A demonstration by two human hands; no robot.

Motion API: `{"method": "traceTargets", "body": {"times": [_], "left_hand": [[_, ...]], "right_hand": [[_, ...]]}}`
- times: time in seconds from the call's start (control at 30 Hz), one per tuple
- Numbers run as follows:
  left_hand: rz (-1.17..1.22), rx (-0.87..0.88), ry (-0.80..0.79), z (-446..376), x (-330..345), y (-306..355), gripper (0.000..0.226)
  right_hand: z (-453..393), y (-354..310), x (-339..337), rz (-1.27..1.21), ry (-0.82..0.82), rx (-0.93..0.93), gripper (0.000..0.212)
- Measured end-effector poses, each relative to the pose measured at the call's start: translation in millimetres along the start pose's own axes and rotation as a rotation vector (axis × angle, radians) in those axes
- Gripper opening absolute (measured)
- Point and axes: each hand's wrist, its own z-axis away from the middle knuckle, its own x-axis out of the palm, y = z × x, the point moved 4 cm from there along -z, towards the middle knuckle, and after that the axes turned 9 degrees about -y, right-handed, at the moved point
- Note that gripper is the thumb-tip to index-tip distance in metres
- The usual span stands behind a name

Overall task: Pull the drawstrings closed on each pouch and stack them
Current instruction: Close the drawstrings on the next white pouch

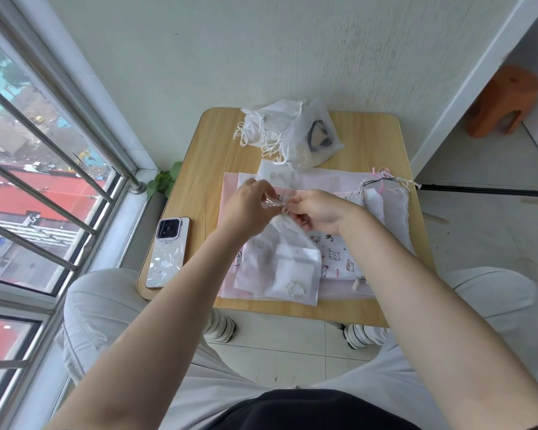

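Over the middle of the surface (pixel 230 144), both hands, left (pixel 249 209) and right (pixel 319 209), pinch the gathered mouth of a sheer pouch (pixel 280 262) lying on flat pouches (pixel 336 252), with cinched pouches (pixel 289 131) piled at the far edge and a phone (pixel 168 252) by the left edge.

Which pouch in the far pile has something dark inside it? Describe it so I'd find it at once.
Start at the small wooden table and look to its far edge by the wall, where a pile of white pouches lies. The dark-item pouch is the rightmost one there, nearest the table's middle. Unlike its plain white neighbours, a dark curved object shows through its sheer fabric.
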Motion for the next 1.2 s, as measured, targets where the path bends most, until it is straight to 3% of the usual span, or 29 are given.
{"method": "traceTargets", "body": {"times": [0.1, 0.17, 0.27, 0.47, 0.63, 0.77, 0.83, 0.9, 1.03, 1.2], "left_hand": [[0.007, -0.021, 0.094, 7.0, 3.0, 1.8, 0.029], [0.034, -0.013, 0.064, 8.0, 9.8, 1.0, 0.015], [0.157, -0.042, 0.001, 11.4, 17.6, -1.8, 0.004], [0.27, -0.143, -0.017, 8.0, 18.5, -8.3, 0.016], [0.327, -0.223, -0.156, 3.0, 14.6, -9.1, 0.019], [0.175, -0.193, -0.373, -1.2, 12.7, -4.5, 0.022], [0.035, -0.152, -0.499, -0.7, 10.4, -4.8, 0.029], [-0.106, -0.123, -0.611, 0.4, 7.9, -5.6, 0.031], [-0.261, -0.114, -0.724, -2.4, 7.4, -1.7, 0.035], [-0.531, -0.109, -0.774, -6.8, 17.1, 9.6, 0.032]], "right_hand": [[-1.7, 3.5, 4.1, -0.193, -0.031, 0.024, 0.026], [-1.5, 3.5, 5.4, -0.227, -0.027, 0.036, 0.016], [-0.9, 5.9, 3.3, -0.26, 0.008, 0.039, 0.02], [1.5, 8.4, -2.8, -0.268, 0.049, 0.013, 0.012], [5.6, 6.3, -11.6, -0.188, 0.129, -0.045, 0.006], [5.2, 5.4, -23.4, 0.146, 0.387, -0.056, 0.004], [5.4, 2.7, -26.2, 0.315, 0.48, -0.079, 0.014], [3.1, -0.8, -24.6, 0.452, 0.517, -0.114, 0.019], [-1.9, -15.1, -14.5, 0.672, 0.535, -0.179, 0.006], [-9.4, -14.8, -10.8, 0.72, 0.545, -0.186, 0.006]]}}
